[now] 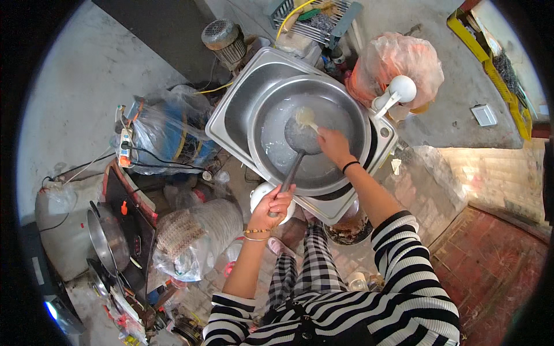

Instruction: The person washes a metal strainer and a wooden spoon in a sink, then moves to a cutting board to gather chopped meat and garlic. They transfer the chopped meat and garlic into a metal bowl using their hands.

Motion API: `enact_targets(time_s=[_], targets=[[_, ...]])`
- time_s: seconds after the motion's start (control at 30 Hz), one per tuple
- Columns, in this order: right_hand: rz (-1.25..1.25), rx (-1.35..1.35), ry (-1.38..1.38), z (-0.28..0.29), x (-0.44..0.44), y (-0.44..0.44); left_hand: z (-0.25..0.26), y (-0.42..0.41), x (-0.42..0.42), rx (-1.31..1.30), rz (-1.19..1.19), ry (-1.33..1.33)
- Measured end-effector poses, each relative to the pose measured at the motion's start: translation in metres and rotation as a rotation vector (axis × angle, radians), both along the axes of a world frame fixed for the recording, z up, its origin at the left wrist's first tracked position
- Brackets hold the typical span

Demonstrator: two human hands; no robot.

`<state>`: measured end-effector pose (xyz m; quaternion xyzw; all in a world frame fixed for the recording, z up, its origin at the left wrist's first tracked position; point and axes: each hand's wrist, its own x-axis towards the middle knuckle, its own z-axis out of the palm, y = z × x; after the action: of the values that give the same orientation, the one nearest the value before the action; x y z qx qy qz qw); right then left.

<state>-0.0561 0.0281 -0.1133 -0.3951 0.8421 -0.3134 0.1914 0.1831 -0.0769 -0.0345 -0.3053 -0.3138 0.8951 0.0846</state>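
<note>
My left hand (272,205) grips the end of a dark handle on a round metal ladle or skimmer (299,139); which of the two I cannot tell. The tool's head lies inside a wide stainless-steel basin (275,166) that holds some liquid. In my right hand (333,146) is a small brush (305,116) with a pale, yellowish head. That head touches or overlaps the far edge of the ladle's round part. Beneath the basin is a two-part stainless-steel sink (231,101), with the basin resting across its right side.
A white faucet-like fixture (402,89) stands at the sink's right corner, beside a plastic-wrapped orange bundle (396,60). An electric motor (223,39) sits behind. To the left are a power strip (125,145), a plastic-covered blue container (166,129) and a metal wok (106,238).
</note>
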Motion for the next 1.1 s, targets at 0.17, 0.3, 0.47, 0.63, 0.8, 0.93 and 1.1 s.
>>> enact_targets(time_s=[0.17,0.3,0.47,0.63,0.8,0.93,1.1], targets=[[0.064,-0.055,-0.17,0.012,0.006,-0.002,-0.008,0.003,0.004,0.006,0.052,0.006],[0.025,0.013,0.029,0.001,0.007,-0.004,-0.007,0.006,0.0,0.033,0.061,-0.033],[-0.033,0.035,-0.015,0.016,-0.011,0.012,-0.014,0.002,0.007,0.004,0.074,0.044],[0.143,0.134,0.025,0.024,0.004,0.027,-0.015,-0.007,0.008,-0.1,0.041,0.021],[0.061,0.23,0.095,0.03,-0.012,0.034,-0.011,-0.01,0.007,-0.236,-0.021,0.013],[0.122,0.232,0.104,0.037,-0.01,0.04,-0.008,-0.013,0.007,-0.283,-0.041,-0.017],[0.165,0.26,0.136,0.031,0.008,0.045,-0.013,-0.015,0.007,-0.262,-0.055,0.019]])
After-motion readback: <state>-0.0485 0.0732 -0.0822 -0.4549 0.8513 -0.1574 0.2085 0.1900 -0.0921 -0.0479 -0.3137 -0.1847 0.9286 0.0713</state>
